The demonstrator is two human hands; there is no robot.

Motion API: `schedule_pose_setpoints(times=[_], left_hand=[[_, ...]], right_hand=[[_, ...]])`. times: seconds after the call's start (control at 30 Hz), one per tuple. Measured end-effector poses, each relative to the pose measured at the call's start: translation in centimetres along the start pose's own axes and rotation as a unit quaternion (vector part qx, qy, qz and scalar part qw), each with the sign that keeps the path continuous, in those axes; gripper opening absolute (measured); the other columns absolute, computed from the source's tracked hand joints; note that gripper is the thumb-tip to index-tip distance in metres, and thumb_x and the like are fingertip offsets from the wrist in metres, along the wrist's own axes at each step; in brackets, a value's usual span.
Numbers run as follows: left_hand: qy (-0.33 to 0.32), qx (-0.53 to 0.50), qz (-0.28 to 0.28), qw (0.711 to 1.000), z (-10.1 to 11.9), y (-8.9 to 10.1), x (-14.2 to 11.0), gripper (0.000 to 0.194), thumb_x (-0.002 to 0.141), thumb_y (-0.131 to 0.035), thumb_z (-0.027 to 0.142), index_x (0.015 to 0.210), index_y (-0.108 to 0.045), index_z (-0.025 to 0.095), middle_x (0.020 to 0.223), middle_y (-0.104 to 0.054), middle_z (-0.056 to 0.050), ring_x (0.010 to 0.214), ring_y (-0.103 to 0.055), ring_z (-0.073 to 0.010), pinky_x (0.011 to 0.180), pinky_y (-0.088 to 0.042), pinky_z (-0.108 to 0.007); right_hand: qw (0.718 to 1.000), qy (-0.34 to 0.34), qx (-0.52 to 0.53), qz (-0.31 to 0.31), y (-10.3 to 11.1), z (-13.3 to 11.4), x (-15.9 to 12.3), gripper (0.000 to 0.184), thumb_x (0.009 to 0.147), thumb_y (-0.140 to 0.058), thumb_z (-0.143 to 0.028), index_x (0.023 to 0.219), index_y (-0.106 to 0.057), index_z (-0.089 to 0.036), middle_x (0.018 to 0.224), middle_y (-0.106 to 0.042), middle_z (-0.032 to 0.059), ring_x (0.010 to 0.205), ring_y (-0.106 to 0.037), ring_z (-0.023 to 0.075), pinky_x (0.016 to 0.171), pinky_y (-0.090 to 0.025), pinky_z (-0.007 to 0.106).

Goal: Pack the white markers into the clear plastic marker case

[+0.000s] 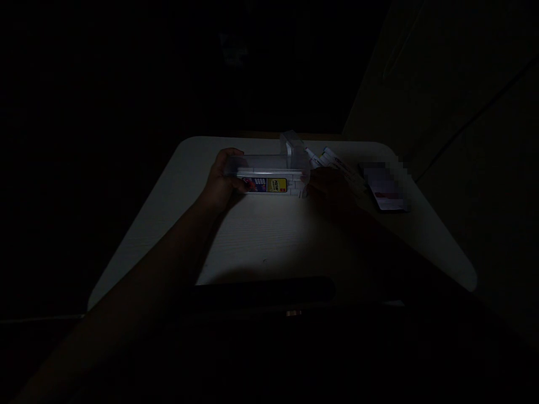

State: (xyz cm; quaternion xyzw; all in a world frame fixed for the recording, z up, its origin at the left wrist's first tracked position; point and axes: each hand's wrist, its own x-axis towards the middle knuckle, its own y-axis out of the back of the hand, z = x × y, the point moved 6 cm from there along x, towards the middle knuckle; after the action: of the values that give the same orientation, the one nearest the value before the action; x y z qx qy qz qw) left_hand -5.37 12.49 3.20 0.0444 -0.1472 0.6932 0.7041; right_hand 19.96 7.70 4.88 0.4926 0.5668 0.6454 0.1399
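Observation:
A clear plastic marker case [264, 165] lies on its side on the white table, a colourful label on its near face. White markers [296, 175] show through its wall. My left hand [224, 177] grips the case's left end, thumb in front and fingers behind. At the right end a clear flap or lid [290, 145] stands up. My right hand [332, 188] is at that right end, its fingers drawn together in deep shadow; what they hold is hidden. Loose white markers [332, 156] lie just beyond it.
A phone [384, 188] with a lit screen lies to the right on the white table [252, 235], which has rounded corners. A dark bar-like shape [265, 290] lies along the near edge. The room around is very dark; a cable [475, 120] runs at the right.

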Motion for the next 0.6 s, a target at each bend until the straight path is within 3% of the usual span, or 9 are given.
schedule_pose_setpoints(times=[0.2,0.47,0.6], left_hand=[[0.015,-0.013,0.020,1.000,0.18,-0.17,-0.09,0.056,0.042,-0.073,0.009,0.094,-0.064,0.027,0.086,-0.062,0.001,0.072,-0.056,-0.0157,0.049,-0.044,-0.022],[0.003,0.006,0.013,1.000,0.15,-0.09,0.10,0.046,0.053,-0.081,0.017,0.094,-0.061,0.026,0.089,-0.062,-0.001,0.075,-0.059,-0.0165,0.051,-0.044,-0.022],[-0.003,0.005,0.014,1.000,0.12,-0.05,0.17,0.051,0.051,-0.084,0.020,0.096,-0.060,0.024,0.088,-0.062,-0.002,0.074,-0.059,-0.0167,0.050,-0.045,-0.022]], right_hand=[[1.000,-0.001,-0.006,-0.007,0.19,-0.22,-0.17,0.035,0.098,-0.048,-0.025,0.123,-0.071,-0.018,0.126,-0.073,0.0130,0.118,-0.063,0.0265,0.102,-0.047,0.043],[1.000,-0.002,-0.015,0.010,-0.24,0.26,-0.45,0.037,0.100,-0.044,-0.027,0.127,-0.069,-0.018,0.130,-0.070,0.0135,0.121,-0.060,0.0262,0.103,-0.045,0.042],[0.998,-0.034,-0.041,0.036,0.21,0.74,-0.56,0.034,0.097,-0.049,-0.031,0.121,-0.071,-0.019,0.120,-0.072,0.0127,0.116,-0.061,0.0279,0.103,-0.045,0.045]])
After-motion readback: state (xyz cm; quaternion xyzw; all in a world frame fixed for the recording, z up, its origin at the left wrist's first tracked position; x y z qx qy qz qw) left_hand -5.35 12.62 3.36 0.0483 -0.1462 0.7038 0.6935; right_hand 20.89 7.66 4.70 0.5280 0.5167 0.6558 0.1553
